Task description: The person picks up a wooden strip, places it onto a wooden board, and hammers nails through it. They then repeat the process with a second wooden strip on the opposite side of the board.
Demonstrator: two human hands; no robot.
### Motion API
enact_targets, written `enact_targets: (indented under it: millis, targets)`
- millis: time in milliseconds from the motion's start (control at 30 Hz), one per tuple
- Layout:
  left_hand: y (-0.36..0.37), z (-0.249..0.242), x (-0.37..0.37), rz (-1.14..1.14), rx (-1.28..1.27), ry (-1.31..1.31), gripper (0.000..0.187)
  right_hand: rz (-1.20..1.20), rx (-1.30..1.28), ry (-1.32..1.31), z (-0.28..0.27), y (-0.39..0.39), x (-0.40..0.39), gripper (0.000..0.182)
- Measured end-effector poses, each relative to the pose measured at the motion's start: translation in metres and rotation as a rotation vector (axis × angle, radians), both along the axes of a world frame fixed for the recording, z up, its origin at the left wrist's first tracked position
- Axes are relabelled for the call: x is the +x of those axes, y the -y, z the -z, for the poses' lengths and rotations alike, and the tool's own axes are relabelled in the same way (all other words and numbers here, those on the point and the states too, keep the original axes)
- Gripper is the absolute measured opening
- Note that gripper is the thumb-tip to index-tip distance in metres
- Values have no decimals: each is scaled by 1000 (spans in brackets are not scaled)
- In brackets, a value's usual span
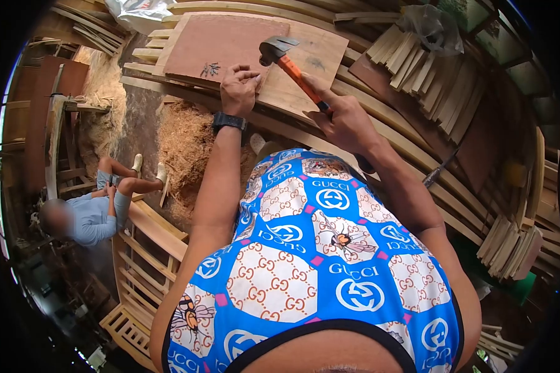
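My right hand is wrapped round the orange and black handle of a claw hammer. The hammer's metal head is up beside my left hand, over the boards. My left hand is closed in a pinch at the near edge of a reddish-brown board; what its fingertips hold is too small to make out. A small pile of nails lies on that board, just left of my left hand. Under the reddish-brown board is a lighter wooden panel, resting on long timber strips.
Bundled wooden slats lie at the upper right, partly under a clear plastic bag. Sawdust covers the floor to my left. Another person sits at the left, near slatted wooden frames. A thin tool lies on the timber at right.
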State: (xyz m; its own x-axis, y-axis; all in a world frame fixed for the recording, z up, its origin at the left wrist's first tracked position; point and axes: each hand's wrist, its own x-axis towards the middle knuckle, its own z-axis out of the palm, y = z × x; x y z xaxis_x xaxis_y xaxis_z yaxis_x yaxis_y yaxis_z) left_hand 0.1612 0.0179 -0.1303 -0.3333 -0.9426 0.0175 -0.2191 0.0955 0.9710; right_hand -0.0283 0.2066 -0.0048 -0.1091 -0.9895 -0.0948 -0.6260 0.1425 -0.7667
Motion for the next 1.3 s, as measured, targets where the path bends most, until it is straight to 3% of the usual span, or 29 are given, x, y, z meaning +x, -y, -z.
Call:
enact_targets:
  millis: [67,267,333,467,800,900,1067,1200,1267,1300]
  targets:
    - [5,5,-1,-2,5,-3,17,-82,-144,-113,7,4,-1,74]
    - [-4,3,-3,-8,52,-91,16,-163,-131,-118,-2,5,4,72]
    - [-5,-1,-3,5,-191,1,12,-173,-138,-139,2,6,3,71]
    - [2,9,-2,-6,-266,87,14,-154,-55,-158,5,8,-2,70]
    - [-4,-2,1,-19,-169,44,13,-177,-145,-145,9,6,-1,70]
    - [-4,6,7,3,-225,44,20,-173,-52,-211,-11,3,2,69]
    - [-8,-7,9,-45,-215,129,41,-94,-407,-83,-28,-3,17,69]
    - [-10,-9,8,-62,-235,146,33,-145,-395,-102,12,5,8,74]
    - [-4,-8,11,-27,-285,180,30,-238,-51,-304,14,15,0,74]
    - [0,-11,14,-39,-291,183,30,-242,-88,-329,8,16,2,75]
